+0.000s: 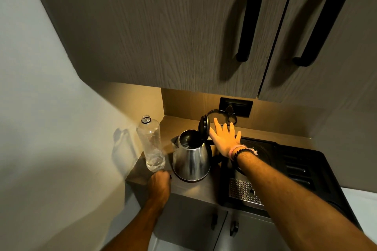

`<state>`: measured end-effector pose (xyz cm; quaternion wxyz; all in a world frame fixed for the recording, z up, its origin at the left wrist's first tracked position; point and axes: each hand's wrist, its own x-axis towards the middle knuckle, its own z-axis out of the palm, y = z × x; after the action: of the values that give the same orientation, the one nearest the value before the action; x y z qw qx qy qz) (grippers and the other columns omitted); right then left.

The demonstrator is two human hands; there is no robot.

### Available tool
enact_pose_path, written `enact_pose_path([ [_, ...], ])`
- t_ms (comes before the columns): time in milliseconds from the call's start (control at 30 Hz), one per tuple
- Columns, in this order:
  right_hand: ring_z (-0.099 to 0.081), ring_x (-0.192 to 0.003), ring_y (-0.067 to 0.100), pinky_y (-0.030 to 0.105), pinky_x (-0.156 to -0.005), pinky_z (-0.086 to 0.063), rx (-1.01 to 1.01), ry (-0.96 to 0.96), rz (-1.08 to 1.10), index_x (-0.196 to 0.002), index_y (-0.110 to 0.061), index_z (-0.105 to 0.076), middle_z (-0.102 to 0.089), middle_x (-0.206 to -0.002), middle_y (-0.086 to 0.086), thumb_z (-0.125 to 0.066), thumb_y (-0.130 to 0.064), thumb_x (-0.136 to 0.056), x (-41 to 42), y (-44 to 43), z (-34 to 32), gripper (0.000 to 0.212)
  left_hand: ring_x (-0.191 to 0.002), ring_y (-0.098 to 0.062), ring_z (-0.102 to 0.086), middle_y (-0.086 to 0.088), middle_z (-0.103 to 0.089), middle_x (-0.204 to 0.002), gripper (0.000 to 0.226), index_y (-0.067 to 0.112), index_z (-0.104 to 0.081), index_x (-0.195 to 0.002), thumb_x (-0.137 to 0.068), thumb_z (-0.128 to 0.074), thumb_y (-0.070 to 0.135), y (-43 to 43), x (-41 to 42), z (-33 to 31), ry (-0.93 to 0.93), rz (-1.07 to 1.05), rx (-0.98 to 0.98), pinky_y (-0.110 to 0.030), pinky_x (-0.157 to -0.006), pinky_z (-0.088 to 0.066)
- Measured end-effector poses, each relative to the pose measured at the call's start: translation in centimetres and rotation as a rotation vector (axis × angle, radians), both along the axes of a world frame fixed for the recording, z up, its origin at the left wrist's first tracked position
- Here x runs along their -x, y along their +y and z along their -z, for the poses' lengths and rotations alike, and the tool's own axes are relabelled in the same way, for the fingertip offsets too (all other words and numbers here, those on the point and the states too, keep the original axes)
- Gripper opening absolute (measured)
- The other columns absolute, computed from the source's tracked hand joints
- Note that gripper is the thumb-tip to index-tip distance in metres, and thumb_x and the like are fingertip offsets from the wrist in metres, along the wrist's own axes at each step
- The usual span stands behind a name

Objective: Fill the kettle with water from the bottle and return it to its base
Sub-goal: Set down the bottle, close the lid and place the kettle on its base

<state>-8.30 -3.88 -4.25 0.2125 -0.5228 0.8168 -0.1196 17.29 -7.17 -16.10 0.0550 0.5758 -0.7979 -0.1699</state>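
1. A stainless steel electric kettle (pixel 191 158) stands upright on its dark base (pixel 190 178) on the grey countertop (pixel 195 190), near the counter's left front corner
2. The kettle's black lid (pixel 204 125) is flipped up on its hinge, leaving the mouth open; the spout points toward the left wall
3. A clear plastic bottle (pixel 152 143) stands uncapped just left of the kettle, close to the counter's left edge, with only a little water at its bottom
4. The right hand (pixel 224 138) is spread flat, fingers apart, gripping nothing; it hovers just right of the raised lid, and whether it touches the lid cannot be told
5. Bead and cord bracelets (pixel 242 152) circle the right wrist
6. The left hand (pixel 161 182) is curled into a loose fist at the counter's front edge, just in front of the bottle's foot; whether it holds anything cannot be told
7. A black sink unit (pixel 285 169) with a perforated metal drain plate (pixel 243 190) fills the counter's right side
8. A black cord (pixel 219 113) loops at the back edge below a wall socket (pixel 236 106)
9. Wood-grain cabinet doors (pixel 163 26) with long black handles (pixel 252 14) hang above
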Motion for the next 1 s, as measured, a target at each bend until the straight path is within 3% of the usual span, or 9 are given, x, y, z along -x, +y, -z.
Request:
enact_pose_path([
  [167, 0.019, -0.148, 0.04, 0.068, -0.112, 0.011, 0.0, 0.024, -0.008, -0.15, -0.037, 0.017, 0.005, -0.164, 0.018, -0.009, -0.088, -0.076, 0.3, -0.1, 0.3, 0.094, -0.077, -0.027, -0.069, -0.013, -0.07, -0.092, 0.024, 0.003, -0.076, -0.099, -0.077, -0.082, 0.011, 0.7, -1.0, -5.0, 0.339, 0.149, 0.574, -0.033, -0.063, -0.059],
  [233, 0.019, -0.148, 0.04, 0.068, -0.111, 0.011, 0.006, 0.028, -0.02, -0.148, -0.04, 0.019, 0.005, -0.165, 0.018, -0.004, -0.092, -0.069, 0.1, 0.0, 0.3, 0.097, -0.078, -0.024, -0.068, -0.012, -0.07, -0.094, 0.023, 0.003, -0.076, -0.102, -0.081, -0.078, 0.014, -0.1, -1.1, -8.3, 0.414, 0.161, 0.785, -0.032, -0.063, -0.059],
  [300, 0.018, -0.148, 0.038, 0.066, -0.112, 0.012, 0.03, -0.018, 0.008, -0.149, -0.04, 0.016, 0.004, -0.165, 0.016, 0.006, -0.1, -0.052, 0.0, 0.0, 0.1, 0.115, -0.084, -0.021, -0.067, -0.012, -0.071, -0.099, 0.024, 0.003, -0.075, -0.105, -0.085, -0.075, 0.016, -1.4, -1.1, -11.7, 0.482, 0.117, 0.906, -0.026, -0.07, -0.058],
  [433, 0.017, -0.149, 0.037, 0.066, -0.112, 0.013, 0.041, -0.045, 0.034, -0.151, -0.038, 0.013, 0.003, -0.165, 0.015, 0.008, -0.102, -0.043, -0.2, -0.1, 0.0, 0.126, -0.091, -0.019, -0.068, -0.009, -0.073, -0.106, 0.026, 0.007, -0.075, -0.108, -0.088, -0.073, 0.023, -3.7, -1.4, -17.2, 0.625, -0.088, 0.822, -0.027, -0.077, -0.056],
  [500, 0.017, -0.149, 0.037, 0.066, -0.112, 0.012, 0.039, -0.05, 0.031, -0.151, -0.038, 0.013, 0.003, -0.165, 0.015, 0.007, -0.103, -0.044, -0.2, -0.1, -0.1, 0.125, -0.09, -0.021, -0.068, -0.008, -0.073, -0.107, 0.026, 0.009, -0.075, -0.109, -0.089, -0.07, 0.025, -4.8, -1.7, -18.4, 0.598, -0.125, 0.727, -0.031, -0.078, -0.057],
  [633, 0.017, -0.149, 0.037, 0.067, -0.113, 0.012, 0.026, -0.033, 0.028, -0.151, -0.038, 0.013, 0.003, -0.165, 0.015, 0.007, -0.101, -0.046, -0.2, -0.1, -0.1, 0.123, -0.086, -0.022, -0.069, -0.01, -0.074, -0.102, 0.025, 0.007, -0.075, -0.106, -0.089, -0.07, 0.024, -5.5, -1.7, -18.5, 0.508, -0.107, 0.657, -0.031, -0.076, -0.056],
  [867, 0.016, -0.149, 0.037, 0.067, -0.113, 0.011, 0.023, -0.041, 0.037, -0.152, -0.038, 0.012, 0.002, -0.165, 0.015, 0.008, -0.101, -0.046, -0.3, 0.0, -0.3, 0.123, -0.08, -0.02, -0.066, -0.01, -0.072, -0.097, 0.032, 0.005, -0.077, -0.098, -0.078, -0.082, 0.029, -5.9, -1.6, -18.4, 0.644, -0.217, 0.543, -0.025, -0.069, -0.051],
  [1000, 0.016, -0.149, 0.037, 0.067, -0.113, 0.011, 0.019, -0.036, 0.041, -0.152, -0.038, 0.012, 0.002, -0.165, 0.014, 0.005, -0.098, -0.055, -0.3, 0.0, -0.3, 0.114, -0.084, -0.023, -0.07, -0.009, -0.075, -0.098, 0.027, 0.006, -0.077, -0.1, -0.082, -0.079, 0.026, -5.9, -1.7, -18.3, 0.636, -0.211, 0.553, -0.029, -0.075, -0.053],
])
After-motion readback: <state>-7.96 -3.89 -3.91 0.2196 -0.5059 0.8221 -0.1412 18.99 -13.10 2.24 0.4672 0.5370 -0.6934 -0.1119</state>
